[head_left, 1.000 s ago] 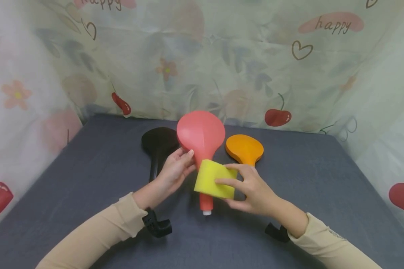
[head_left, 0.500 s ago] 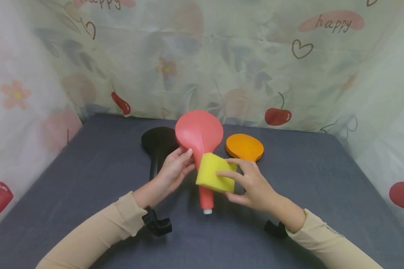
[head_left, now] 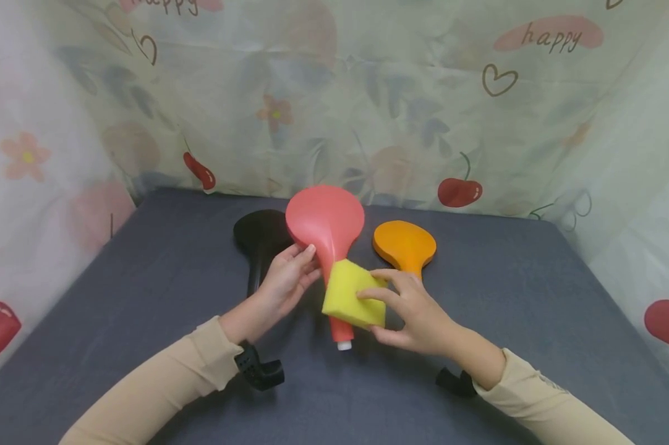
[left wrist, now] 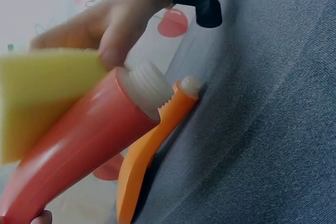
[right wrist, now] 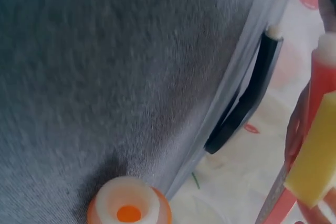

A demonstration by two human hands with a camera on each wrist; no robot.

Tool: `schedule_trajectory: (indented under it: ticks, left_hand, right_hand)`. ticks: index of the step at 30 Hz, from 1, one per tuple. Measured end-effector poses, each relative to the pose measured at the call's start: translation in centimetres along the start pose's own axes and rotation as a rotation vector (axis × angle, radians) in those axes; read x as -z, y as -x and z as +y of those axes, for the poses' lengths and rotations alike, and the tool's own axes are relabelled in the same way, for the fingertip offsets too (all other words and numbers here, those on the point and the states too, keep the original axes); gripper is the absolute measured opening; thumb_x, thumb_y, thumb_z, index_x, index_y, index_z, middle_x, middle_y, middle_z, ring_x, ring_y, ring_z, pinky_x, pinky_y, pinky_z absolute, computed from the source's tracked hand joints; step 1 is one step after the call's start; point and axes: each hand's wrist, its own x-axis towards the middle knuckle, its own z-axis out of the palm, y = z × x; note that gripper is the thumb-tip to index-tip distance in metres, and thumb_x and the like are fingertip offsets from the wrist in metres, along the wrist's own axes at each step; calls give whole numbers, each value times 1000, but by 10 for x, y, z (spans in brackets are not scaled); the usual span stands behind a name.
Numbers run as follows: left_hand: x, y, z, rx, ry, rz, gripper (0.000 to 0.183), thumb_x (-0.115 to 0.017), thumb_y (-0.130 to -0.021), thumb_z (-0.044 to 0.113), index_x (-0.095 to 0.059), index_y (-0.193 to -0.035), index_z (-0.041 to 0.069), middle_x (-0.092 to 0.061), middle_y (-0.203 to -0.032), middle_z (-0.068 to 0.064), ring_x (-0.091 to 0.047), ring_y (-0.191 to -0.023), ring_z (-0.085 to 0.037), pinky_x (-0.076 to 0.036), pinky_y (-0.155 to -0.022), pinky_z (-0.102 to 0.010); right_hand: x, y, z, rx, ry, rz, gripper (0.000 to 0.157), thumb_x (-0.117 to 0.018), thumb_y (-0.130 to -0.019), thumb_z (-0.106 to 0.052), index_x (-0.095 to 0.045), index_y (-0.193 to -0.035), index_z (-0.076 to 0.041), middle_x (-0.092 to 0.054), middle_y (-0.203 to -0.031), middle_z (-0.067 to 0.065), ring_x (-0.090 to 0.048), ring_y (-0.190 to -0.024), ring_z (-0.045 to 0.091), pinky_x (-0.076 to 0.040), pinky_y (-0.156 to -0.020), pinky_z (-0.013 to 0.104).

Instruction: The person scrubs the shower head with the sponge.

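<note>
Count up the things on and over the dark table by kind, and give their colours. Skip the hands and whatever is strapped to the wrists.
Shower heads: 3 (black shower head, orange shower head, red shower head in the left hand)
Sponges: 1 (yellow sponge in the right hand)
Total: 4

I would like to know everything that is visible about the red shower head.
The red shower head looks like smooth, glossy plastic: a broad round head narrows into a handle with a white threaded end. It is tilted above the dark table, head farther away, threaded end nearer. The left grip holds its neck, and the yellow sponge in the right grip lies against the handle. No spray holes show.
</note>
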Motion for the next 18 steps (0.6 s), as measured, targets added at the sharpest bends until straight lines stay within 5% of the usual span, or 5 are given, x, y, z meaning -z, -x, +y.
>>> schedule_trajectory:
  ticks: [7,18]
  left_hand:
    - [1,0,4,-9,23,-6,37,-44,-99,14,-40,-133,1,-56,-103,1,-59,-87,-7,-54,-77,-18]
    - [-3,2,2,9,61,-56,34,-40,-100,11,-40,-132,0,-59,-96,5,-59,-87,-5,-53,-76,-20]
  right_hand:
    - [1,1,-6,65,15,-25,44,-70,-76,-27,-57,-117,-21,-50,-126,15,-48,-113,24,-39,-86,43]
    - [-2,-11,5,-161,-41,82,56,-76,-69,-17,-52,-120,-14,-50,-121,15,-47,-112,29,-40,-88,56]
